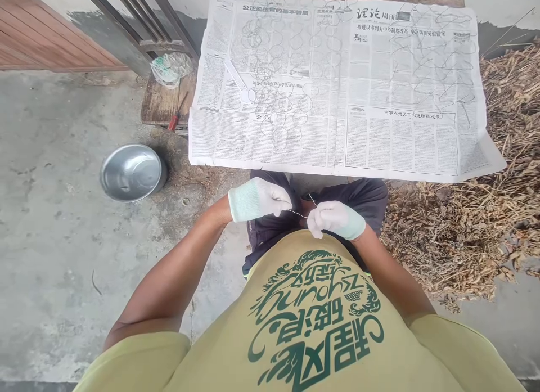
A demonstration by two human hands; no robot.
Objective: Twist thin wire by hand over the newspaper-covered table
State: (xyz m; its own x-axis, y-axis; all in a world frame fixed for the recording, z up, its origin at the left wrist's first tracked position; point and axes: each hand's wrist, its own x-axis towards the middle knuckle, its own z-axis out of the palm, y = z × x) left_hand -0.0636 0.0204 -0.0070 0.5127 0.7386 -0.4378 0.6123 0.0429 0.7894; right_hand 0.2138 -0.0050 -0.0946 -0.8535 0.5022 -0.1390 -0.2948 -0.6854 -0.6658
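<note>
Over my lap, my left hand [270, 198] in a white glove with a green cuff pinches one end of a thin wire [298, 213]. My right hand [329, 216], gloved the same way, is closed on the wire a short way to the right, and a bit of it sticks up above the fingers. Beyond my knees, newspaper [379, 150] covers a table. Many thin wire rings [287, 102] lie on its left half, and bent wire pieces [439, 82] lie on its right half. A white tool with a round end [248, 95] rests among the rings.
A metal basin [133, 172] stands on the concrete floor at left. Beside the table, a wooden stool [156, 102] holds a red-handled screwdriver [174, 121] and a crumpled plastic bag [169, 68]. Dry leaves and stalks [455, 234] are heaped at right.
</note>
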